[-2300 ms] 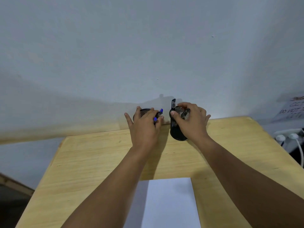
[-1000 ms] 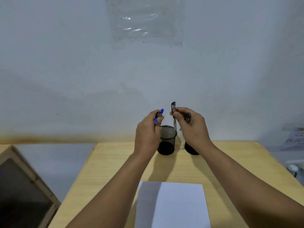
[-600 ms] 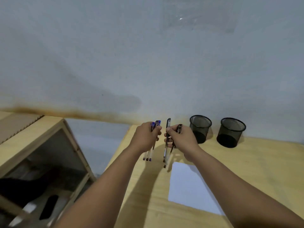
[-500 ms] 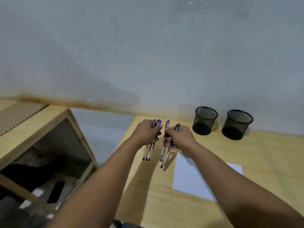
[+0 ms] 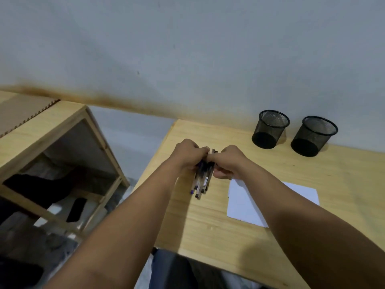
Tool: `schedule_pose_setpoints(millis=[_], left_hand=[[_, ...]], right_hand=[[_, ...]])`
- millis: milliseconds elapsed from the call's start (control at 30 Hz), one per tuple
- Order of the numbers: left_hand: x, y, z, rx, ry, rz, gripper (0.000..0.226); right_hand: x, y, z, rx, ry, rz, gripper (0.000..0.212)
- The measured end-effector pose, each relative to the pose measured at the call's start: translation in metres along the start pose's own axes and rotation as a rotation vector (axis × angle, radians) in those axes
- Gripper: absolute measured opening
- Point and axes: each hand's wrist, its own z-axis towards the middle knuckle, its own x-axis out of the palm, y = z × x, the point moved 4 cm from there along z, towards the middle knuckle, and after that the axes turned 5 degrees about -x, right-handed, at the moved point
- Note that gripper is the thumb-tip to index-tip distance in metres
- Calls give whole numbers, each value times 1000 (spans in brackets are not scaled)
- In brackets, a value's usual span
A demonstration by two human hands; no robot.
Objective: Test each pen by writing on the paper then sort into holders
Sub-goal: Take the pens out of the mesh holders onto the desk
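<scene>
Two hands meet over the left part of the table (image 5: 208, 226). Left hand (image 5: 187, 155) and right hand (image 5: 231, 161) are both closed on one bundle of pens (image 5: 203, 176), knuckles almost touching. Pens are bunched together, upper ends inside the fists, lower ends sticking out toward the camera and hanging just above the wood; cannot tell if any tip touches it. Exact pen count unclear because of blur, looks like four or so, some with blue ends, some dark.

Paper (image 5: 245, 205) lies flat on the table just right of the bundle, partly under the right forearm, blank where visible. Left holder (image 5: 270, 130) and right holder (image 5: 314, 136), black mesh cups, stand side by side at the back by the wall, well apart from the hands, both look empty.

Handling, as a judgement: pens are light, stiff, smooth plastic, so they slide against each other in a bunch and one could slip out. Best to pinch a single pen mid-barrel to pull it free, then shift to a writing grip near the tip. Paper is thin and may skate on the wood under the stroke, so a hand on it helps. No pen tested or sorted yet.
</scene>
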Motion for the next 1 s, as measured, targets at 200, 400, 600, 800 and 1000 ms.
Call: schedule_pose_setpoints(millis=[200,400,600,800,1000], left_hand=[[0,2,-7,11,-16,68,36],[-1,6,-11,29,-42,125,38],[-1,6,-16,68,-33,157,55],[-1,6,-21,82,-34,164,55],[-4,2,-26,160,-78,190,45]], right_hand=[[-11,4,2,-141,-83,-216,26],[-12,6,-4,-391,-51,-700,26],[-2,8,-15,-517,155,-1071,44],[-6,9,-22,-631,254,-1278,32],[-29,12,-27,-912,99,-1161,15]])
